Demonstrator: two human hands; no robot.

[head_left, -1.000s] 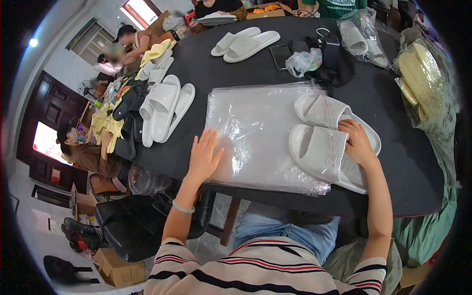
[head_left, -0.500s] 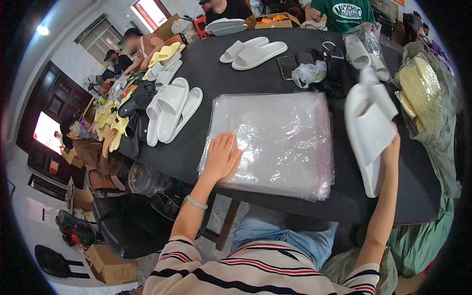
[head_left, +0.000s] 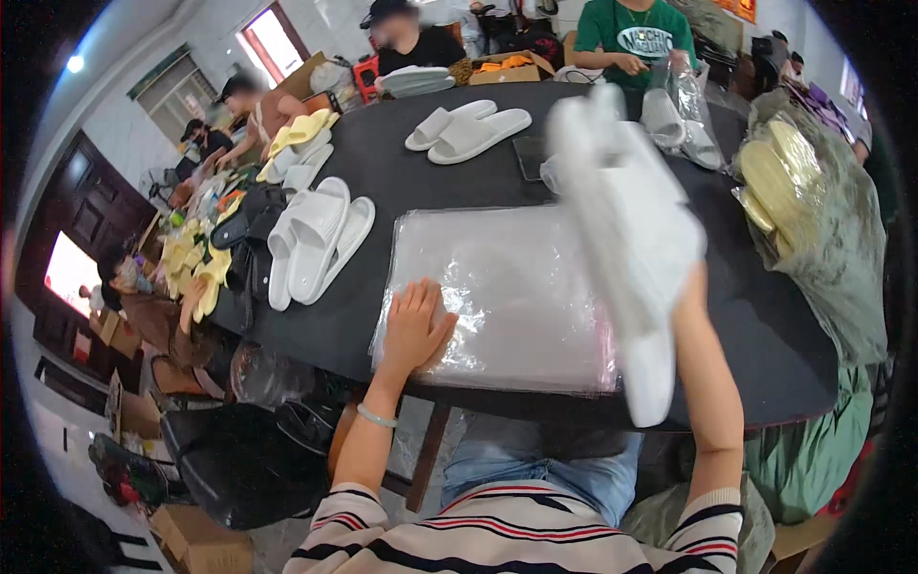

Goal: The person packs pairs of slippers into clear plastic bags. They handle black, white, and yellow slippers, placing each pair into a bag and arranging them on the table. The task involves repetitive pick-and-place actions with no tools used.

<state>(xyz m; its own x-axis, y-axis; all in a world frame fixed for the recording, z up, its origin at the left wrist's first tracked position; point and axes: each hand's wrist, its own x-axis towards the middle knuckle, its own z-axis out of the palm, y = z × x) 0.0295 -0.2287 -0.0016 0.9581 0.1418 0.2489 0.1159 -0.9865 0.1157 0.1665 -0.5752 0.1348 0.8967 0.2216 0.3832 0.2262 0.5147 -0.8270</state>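
Note:
My left hand [head_left: 414, 328] lies flat, fingers stretched, on the left part of a stack of clear plastic bags [head_left: 492, 244] on the black table. A pair of white slide slippers [head_left: 636, 220], pressed together, is held up over the stack's right side. My right hand [head_left: 690, 285] grips it from the right; the slippers hide most of those fingers. Motion smears the slippers' upper end. Left of the stack stand more white slippers [head_left: 316, 234], leaning against each other. Another white pair [head_left: 469, 132] rests beyond the stack.
A dark phone [head_left: 528, 158] is partly hidden behind the raised slippers. Cream slippers in clear wrapping [head_left: 784, 182] lie at the right edge. Across the table, a person in a green shirt [head_left: 636, 38] handles bagged slippers [head_left: 679, 124]. Yellow slippers [head_left: 196, 263] and other people are at left.
My right hand has brought the white slippers left and closer to me, from the table's right side to over the bags. My left hand stays on the stack. The view has shifted slightly.

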